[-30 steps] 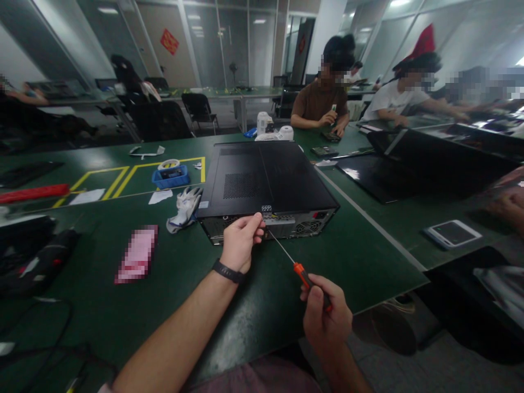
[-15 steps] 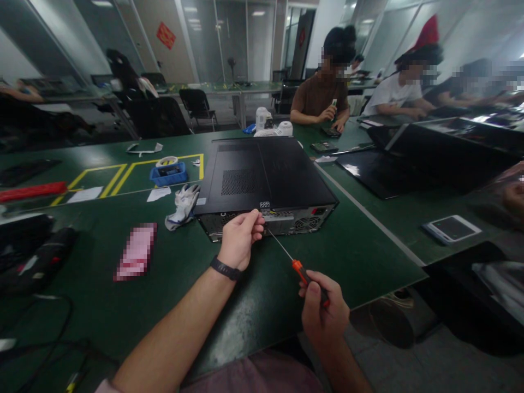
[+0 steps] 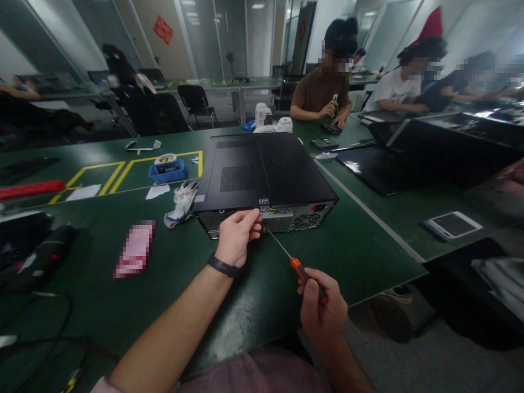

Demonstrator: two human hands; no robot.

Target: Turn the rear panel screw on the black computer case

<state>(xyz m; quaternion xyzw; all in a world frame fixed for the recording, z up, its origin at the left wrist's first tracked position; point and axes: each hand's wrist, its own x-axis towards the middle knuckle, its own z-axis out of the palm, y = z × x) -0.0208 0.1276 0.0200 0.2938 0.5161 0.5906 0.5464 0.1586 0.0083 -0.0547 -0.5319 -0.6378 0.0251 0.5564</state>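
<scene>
A black desktop computer case [image 3: 286, 169] lies flat on the green table [image 3: 368, 256], its metal rear panel facing me. My right hand [image 3: 325, 300] is closed around the orange and black handle of a screwdriver [image 3: 298, 267]. The thin shaft slants up to the left, its tip at the lower middle of the rear panel. Beside that tip, my left hand [image 3: 239, 232] is at the panel with thumb and fingers pinched together. Whatever those fingers may hold is too small to make out.
White work gloves [image 3: 182, 203] lie left of the case, near a blue bin [image 3: 167, 172] and a pink blurred item [image 3: 136, 248]. A hand-held device [image 3: 453, 225] is on the right. Across the table a person [image 3: 319, 90] handles a small part.
Both hands and the screwdriver keep nearly the same place at the rear panel. The whole view has shifted very slightly.
</scene>
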